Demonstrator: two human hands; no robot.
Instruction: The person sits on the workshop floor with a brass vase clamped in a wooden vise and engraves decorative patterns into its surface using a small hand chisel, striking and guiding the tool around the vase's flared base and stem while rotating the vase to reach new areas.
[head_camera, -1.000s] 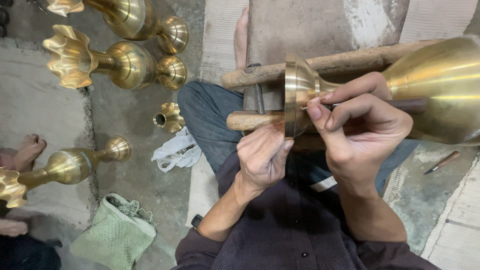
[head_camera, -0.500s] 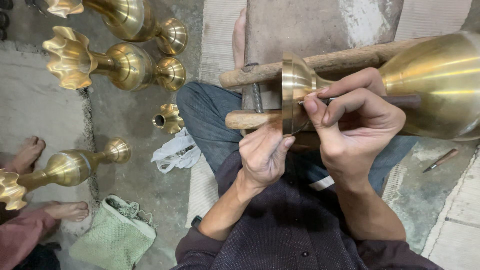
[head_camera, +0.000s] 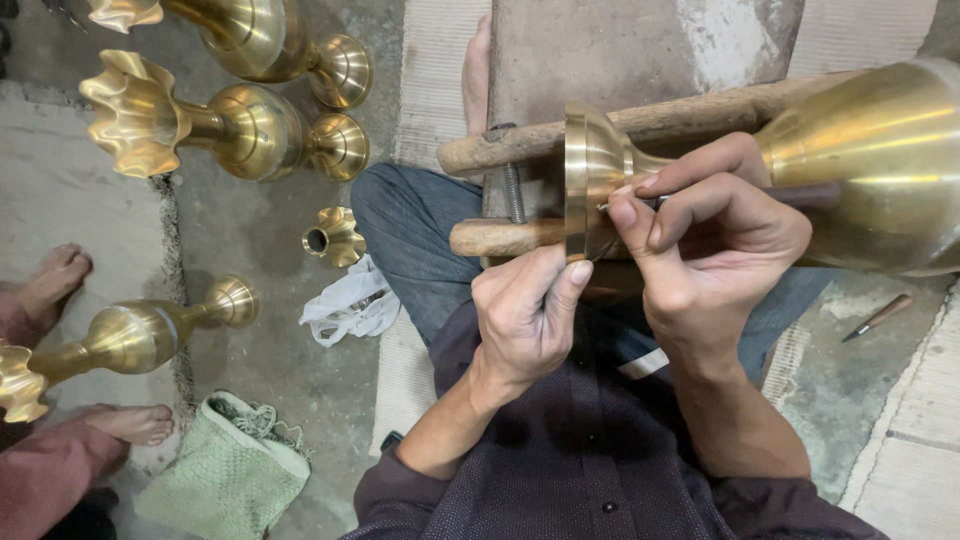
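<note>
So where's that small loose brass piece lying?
In the head view, the small brass piece lies on the floor left of the person's knee, just above the crumpled white cloth.

A polished golden brass vase (head_camera: 860, 160) with a flared foot is recorded, held between two brown, weathered wooden bars (head_camera: 640, 125). Dark purple, finely dotted shirt fabric (head_camera: 590, 470) and blue denim trousers (head_camera: 410, 230) are noted. A pale green, net-patterned cloth bag (head_camera: 225, 475) and a crumpled white rag (head_camera: 345, 305) are seen on grey concrete floor (head_camera: 250, 230).

bystander's bare foot (head_camera: 135, 423) stepped in beside green cloth (head_camera: 225, 470)
</note>
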